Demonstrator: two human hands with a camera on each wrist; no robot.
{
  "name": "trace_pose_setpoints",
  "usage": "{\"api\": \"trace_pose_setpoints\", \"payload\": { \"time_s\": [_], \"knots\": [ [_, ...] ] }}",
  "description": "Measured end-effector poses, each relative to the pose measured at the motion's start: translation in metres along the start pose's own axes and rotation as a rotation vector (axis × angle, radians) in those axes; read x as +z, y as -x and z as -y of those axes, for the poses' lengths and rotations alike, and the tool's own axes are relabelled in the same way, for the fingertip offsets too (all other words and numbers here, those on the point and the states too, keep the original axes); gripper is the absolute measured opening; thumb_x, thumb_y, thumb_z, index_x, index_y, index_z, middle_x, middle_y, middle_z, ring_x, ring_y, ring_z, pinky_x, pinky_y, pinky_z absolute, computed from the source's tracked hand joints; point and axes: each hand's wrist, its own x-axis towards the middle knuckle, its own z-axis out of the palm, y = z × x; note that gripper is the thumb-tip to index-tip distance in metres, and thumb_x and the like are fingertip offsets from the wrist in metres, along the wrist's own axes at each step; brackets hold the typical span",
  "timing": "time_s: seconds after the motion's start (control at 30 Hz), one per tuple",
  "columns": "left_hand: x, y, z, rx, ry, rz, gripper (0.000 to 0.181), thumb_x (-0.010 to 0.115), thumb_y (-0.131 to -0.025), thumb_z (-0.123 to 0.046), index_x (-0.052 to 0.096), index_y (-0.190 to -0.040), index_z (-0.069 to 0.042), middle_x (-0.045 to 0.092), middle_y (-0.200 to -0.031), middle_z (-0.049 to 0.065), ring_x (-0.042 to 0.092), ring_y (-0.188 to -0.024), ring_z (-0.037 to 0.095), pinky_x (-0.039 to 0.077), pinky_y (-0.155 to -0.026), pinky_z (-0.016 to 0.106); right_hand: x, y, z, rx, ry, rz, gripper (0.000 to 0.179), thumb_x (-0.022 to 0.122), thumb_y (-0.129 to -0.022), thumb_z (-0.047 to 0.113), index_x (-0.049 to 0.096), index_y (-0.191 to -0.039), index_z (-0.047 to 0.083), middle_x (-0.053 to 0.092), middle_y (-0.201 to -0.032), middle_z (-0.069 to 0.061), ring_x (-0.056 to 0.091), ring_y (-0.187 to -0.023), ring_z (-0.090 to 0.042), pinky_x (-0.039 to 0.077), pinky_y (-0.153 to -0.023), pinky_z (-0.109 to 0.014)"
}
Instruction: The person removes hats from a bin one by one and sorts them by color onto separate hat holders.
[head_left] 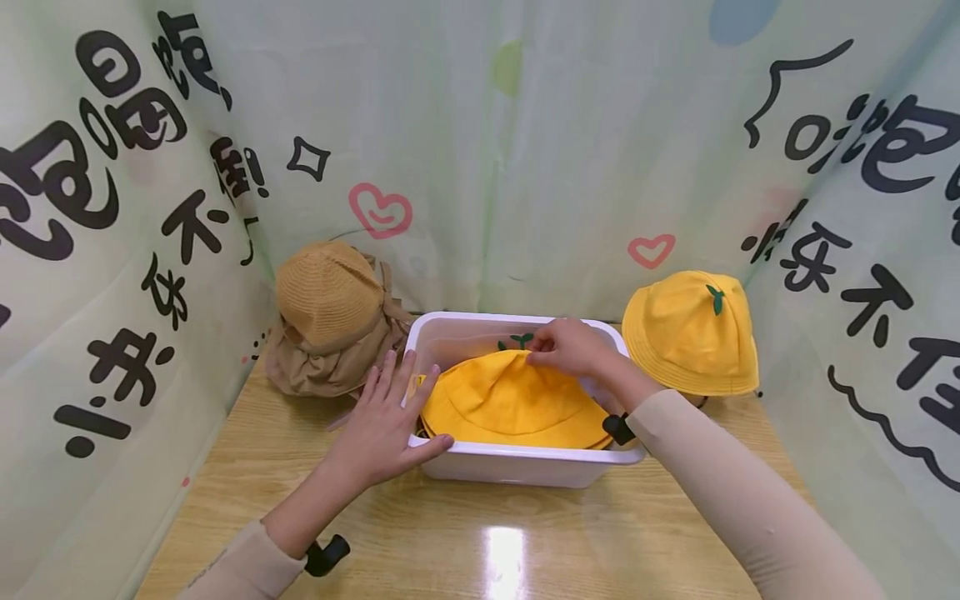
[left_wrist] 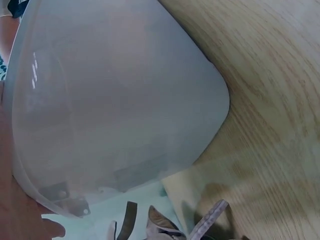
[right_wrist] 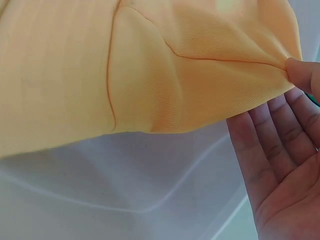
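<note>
A white plastic bin [head_left: 517,467] stands on the table with a yellow bucket hat [head_left: 510,400] inside it, its brim toward me. My right hand [head_left: 573,346] pinches the top of this hat's crown between thumb and fingers; the right wrist view shows the pinched yellow cloth [right_wrist: 220,75] stretched toward the hand [right_wrist: 285,155]. Small green sprouts [head_left: 522,340] poke up behind the crown. At the bin's left front corner my left hand [head_left: 382,425] rests on the rim, its fingers spread and straight. The left wrist view shows mostly the bin's outer wall [left_wrist: 120,95].
Left of the bin, a tan woven hat [head_left: 326,296] sits over brown cloth [head_left: 322,367]. A second yellow hat [head_left: 690,333] with a green sprout stands on the right. Printed curtains [head_left: 480,167] enclose the wooden table [head_left: 420,542] at the back and sides.
</note>
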Motion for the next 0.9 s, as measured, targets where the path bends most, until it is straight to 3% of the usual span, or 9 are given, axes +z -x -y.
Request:
{"api": "trace_pose_setpoints", "payload": {
  "time_s": [0.4, 0.9],
  "knots": [
    [0.0, -0.001, 0.0, 0.01, 0.0, -0.002, 0.093, 0.043, -0.089, -0.078, 0.025, -0.16, -0.021, 0.011, -0.165, 0.023, 0.002, -0.152, 0.045, 0.017, -0.118, 0.063, -0.019, 0.013, 0.01, -0.059, 0.023, -0.027, 0.013, 0.074, -0.09, 0.026, 0.075, -0.089, 0.014, 0.07, -0.08, 0.004, 0.061, -0.074, -0.014, 0.053, -0.073, -0.032],
    [-0.001, -0.001, -0.001, 0.012, -0.01, 0.005, 0.093, 0.043, -0.089, -0.077, 0.022, -0.16, -0.021, 0.01, -0.165, 0.023, 0.001, -0.152, 0.045, 0.017, -0.118, 0.062, -0.04, 0.032, 0.02, -0.051, 0.014, -0.118, 0.012, 0.074, -0.089, 0.029, 0.073, -0.086, 0.017, 0.069, -0.078, 0.007, 0.061, -0.072, -0.012, 0.049, -0.068, -0.032]
  ]
}}
